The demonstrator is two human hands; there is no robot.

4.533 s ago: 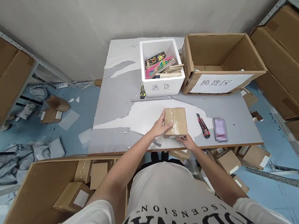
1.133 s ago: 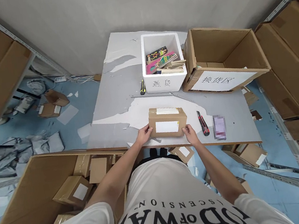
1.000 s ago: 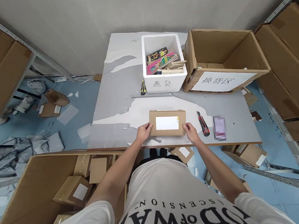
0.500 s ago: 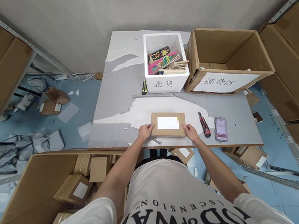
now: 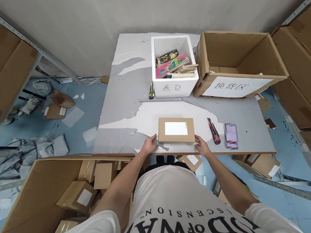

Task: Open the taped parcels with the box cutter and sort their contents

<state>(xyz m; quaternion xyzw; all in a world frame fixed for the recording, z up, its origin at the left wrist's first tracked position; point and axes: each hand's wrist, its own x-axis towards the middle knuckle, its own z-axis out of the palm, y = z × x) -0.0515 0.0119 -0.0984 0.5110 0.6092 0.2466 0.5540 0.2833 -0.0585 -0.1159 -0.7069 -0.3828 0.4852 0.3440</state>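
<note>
A small flat cardboard box (image 5: 176, 129) lies on the table (image 5: 117, 98) near its front edge, with a white label on top. My left hand (image 5: 149, 145) is just left of the box, a small gap between them, its fingers stretched out and holding nothing. At the box's lower right corner is my right hand (image 5: 202, 145), fingers apart; whether a fingertip still touches the corner I cannot tell. To the right lie a red and black utility knife (image 5: 214, 131) and a blurred-out purple phone-like object (image 5: 231, 136).
At the back stand a white foam box (image 5: 176, 87) with several books and an open carton (image 5: 238, 85) with a handwritten sign. A yellow and black knife (image 5: 151, 91) lies beside the foam box. A large carton (image 5: 24, 214) of parcels stands at left; shelves flank both sides.
Both hands have come off the sides of the cardboard box and moved slightly toward me. The box stays in nearly the same place on the table.
</note>
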